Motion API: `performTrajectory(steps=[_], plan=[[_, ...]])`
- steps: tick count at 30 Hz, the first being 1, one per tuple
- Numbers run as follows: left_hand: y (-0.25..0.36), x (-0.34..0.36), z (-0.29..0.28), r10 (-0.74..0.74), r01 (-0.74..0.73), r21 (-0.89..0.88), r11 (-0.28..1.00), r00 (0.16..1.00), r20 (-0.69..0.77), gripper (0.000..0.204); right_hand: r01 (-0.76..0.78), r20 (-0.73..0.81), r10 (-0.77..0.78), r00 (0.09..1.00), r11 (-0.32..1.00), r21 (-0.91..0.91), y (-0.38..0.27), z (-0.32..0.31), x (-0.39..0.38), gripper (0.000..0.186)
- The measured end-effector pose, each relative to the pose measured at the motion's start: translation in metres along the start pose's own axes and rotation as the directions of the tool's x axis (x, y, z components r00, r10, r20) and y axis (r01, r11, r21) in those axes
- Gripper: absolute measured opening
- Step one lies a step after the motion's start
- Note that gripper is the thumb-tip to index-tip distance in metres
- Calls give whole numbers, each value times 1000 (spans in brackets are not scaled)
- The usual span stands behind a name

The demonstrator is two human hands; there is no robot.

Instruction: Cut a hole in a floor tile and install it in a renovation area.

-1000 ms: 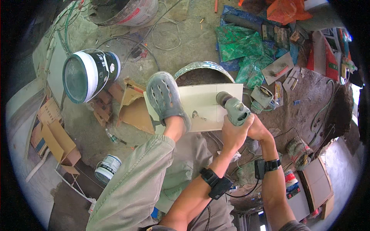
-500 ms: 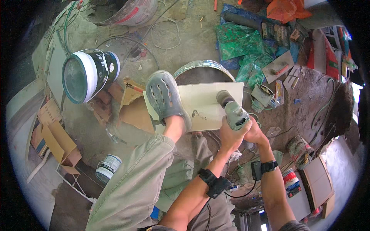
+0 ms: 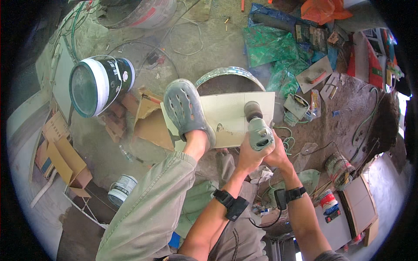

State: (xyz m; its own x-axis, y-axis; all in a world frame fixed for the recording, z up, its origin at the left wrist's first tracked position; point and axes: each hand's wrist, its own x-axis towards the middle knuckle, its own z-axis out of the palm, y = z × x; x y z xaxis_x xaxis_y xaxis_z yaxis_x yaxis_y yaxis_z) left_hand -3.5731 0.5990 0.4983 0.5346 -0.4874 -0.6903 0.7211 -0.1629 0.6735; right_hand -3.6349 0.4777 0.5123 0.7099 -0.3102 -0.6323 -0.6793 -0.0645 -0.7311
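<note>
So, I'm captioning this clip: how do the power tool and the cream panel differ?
The power tool is chunky and grey-green with a dark round head; the cream panel is flat. The power tool is held by the left hand and right hand, while the cream panel has the grey clog over its left part. The cream panel looks broader than the power tool.

Left forearm [image 3: 209,228], right forearm [image 3: 307,219], converging forward — left fingers [image 3: 247,151], right fingers [image 3: 278,150] curled, close together

Two hands [image 3: 249,156]; one power drill [image 3: 260,132]; one cream tile [image 3: 226,113]; one clog [image 3: 185,108]; two wrist straps [image 3: 224,199]; one large lidded pail [image 3: 101,85]; one small white pail [image 3: 123,189]; one red-handled trowel [image 3: 314,75]; one pair of trousers [image 3: 152,200].
</note>
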Motion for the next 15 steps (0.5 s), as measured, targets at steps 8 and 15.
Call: performTrajectory(steps=[8,15], plan=[[13,5,-17,-38,40,-30,999,996,78,61,-87,-39,84,996,993,-81,-9,14,-1,63],[30,7,-3,-48,47,42,998,999,4,57,-49,-13,49,999,998,-39,-18,2,7,65]])
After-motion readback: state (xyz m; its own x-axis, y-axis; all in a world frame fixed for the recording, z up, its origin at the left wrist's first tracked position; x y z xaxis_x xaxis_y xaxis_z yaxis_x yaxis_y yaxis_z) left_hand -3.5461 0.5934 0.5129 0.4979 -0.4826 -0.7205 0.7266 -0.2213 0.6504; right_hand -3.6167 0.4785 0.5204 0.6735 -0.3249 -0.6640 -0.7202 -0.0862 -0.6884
